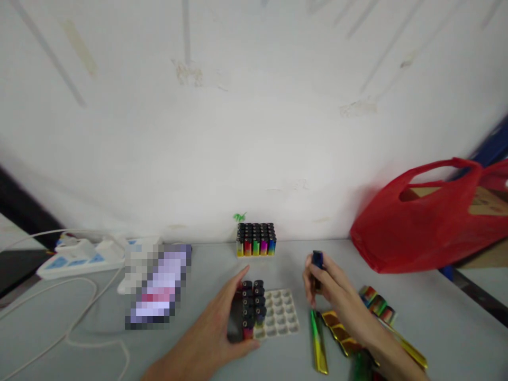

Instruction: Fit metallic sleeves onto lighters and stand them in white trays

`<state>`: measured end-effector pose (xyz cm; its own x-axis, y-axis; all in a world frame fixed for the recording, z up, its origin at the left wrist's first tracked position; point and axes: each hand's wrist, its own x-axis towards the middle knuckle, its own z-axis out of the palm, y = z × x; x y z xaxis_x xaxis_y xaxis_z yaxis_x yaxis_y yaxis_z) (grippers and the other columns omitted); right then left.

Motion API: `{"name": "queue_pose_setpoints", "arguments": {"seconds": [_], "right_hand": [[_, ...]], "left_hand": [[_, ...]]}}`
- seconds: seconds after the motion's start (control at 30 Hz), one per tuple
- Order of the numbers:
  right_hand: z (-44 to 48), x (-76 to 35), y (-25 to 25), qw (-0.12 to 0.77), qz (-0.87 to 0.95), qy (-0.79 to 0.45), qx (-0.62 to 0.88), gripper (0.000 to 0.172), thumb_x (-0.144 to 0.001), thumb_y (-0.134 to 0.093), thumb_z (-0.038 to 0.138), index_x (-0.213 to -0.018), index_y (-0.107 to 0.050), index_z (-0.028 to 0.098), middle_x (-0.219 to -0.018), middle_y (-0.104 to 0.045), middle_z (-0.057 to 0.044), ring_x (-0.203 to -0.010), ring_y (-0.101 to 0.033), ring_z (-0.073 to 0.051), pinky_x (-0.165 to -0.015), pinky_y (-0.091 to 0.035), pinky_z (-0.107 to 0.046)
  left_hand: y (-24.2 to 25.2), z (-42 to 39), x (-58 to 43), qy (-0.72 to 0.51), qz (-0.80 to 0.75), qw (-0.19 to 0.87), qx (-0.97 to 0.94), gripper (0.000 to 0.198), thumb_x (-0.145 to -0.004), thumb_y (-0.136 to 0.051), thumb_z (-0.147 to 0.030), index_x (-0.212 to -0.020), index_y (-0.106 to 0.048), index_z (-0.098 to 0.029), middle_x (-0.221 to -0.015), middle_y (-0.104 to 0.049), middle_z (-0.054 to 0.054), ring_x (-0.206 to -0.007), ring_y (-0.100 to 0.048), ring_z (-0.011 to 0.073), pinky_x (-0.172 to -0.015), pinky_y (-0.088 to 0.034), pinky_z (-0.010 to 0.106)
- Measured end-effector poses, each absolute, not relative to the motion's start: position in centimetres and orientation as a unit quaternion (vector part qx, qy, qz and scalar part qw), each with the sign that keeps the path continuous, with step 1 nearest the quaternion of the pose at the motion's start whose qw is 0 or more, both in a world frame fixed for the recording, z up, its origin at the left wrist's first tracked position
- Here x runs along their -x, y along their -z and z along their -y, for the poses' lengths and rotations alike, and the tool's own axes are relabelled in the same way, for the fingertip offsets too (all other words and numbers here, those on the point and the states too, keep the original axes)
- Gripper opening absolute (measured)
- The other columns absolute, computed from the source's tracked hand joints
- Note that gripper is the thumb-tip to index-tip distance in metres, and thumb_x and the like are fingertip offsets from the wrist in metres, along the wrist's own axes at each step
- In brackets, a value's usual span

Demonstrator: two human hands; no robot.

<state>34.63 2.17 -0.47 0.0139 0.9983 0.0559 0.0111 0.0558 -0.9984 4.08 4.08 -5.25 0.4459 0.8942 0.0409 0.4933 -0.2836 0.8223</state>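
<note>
A white grid tray (282, 313) lies on the table, its left two columns holding several black-topped lighters (248, 302). Around the tray's left side curves my left hand (222, 323), thumb at the near corner and fingers at the far one, against the lighters. To the right of the tray, my right hand (327, 280) is closed on a dark blue lighter (317, 259), held upright above the table. Below that hand lie a green and yellow shiny wrapper strip (318, 346) and gold wrapped pieces (339, 332). My right forearm partly covers the pieces.
A full block of colourful lighters (256, 241) stands by the wall. On the left are a power strip (87, 259), white cables and a pixelated phone (161, 288). A red bag (416, 222) sits at the right, and more multicoloured pieces (378, 304) lie beyond my right forearm.
</note>
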Motion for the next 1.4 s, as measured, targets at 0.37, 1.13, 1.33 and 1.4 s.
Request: {"name": "queue_pose_setpoints", "arguments": {"seconds": [0.37, 1.13, 1.33, 1.4], "right_hand": [[0.3, -27.9, 3.1, 0.445, 0.272, -0.808, 0.273, 0.076, -0.084, -0.076, 0.085, -0.057, -0.034, 0.028, -0.043, -0.022, 0.014, -0.036, -0.012, -0.005, -0.036, -0.009, -0.023], [-0.1, -28.1, 2.5, 0.466, 0.285, -0.793, 0.269, 0.073, -0.092, -0.076, 0.082, -0.062, -0.042, 0.024, -0.055, -0.028, 0.012, -0.048, -0.018, -0.006, -0.043, -0.018, -0.02], [0.0, -27.7, 3.0, 0.469, 0.265, -0.819, 0.196, 0.071, -0.087, -0.081, 0.072, -0.055, -0.035, 0.029, -0.044, -0.024, 0.013, -0.037, -0.014, -0.005, -0.036, -0.014, -0.023], [0.0, -27.6, 3.0, 0.484, 0.256, -0.812, 0.203, 0.071, -0.086, -0.083, 0.072, -0.056, -0.036, 0.028, -0.046, -0.024, 0.014, -0.038, -0.014, -0.005, -0.036, -0.014, -0.022]], "left_hand": [[6.3, -4.3, -3.8, -0.267, -0.442, 0.374, -0.77, 0.124, -0.079, -0.095, -0.023, -0.182, -0.028, -0.038, -0.176, -0.053, 0.011, -0.159, -0.055, 0.0424, -0.138, -0.036, 0.064], [6.7, -4.2, -3.7, -0.278, -0.431, 0.365, -0.777, 0.125, -0.079, -0.096, -0.022, -0.182, -0.028, -0.038, -0.176, -0.053, 0.013, -0.158, -0.056, 0.0439, -0.137, -0.038, 0.065], [5.7, -4.3, -4.1, -0.269, -0.438, 0.383, -0.768, 0.122, -0.078, -0.097, -0.021, -0.181, -0.032, -0.034, -0.176, -0.054, 0.014, -0.159, -0.054, 0.0432, -0.138, -0.036, 0.063], [5.6, -4.3, -4.1, -0.27, -0.438, 0.382, -0.768, 0.123, -0.077, -0.097, -0.021, -0.181, -0.031, -0.035, -0.174, -0.056, 0.013, -0.158, -0.056, 0.0431, -0.138, -0.037, 0.063]]}}
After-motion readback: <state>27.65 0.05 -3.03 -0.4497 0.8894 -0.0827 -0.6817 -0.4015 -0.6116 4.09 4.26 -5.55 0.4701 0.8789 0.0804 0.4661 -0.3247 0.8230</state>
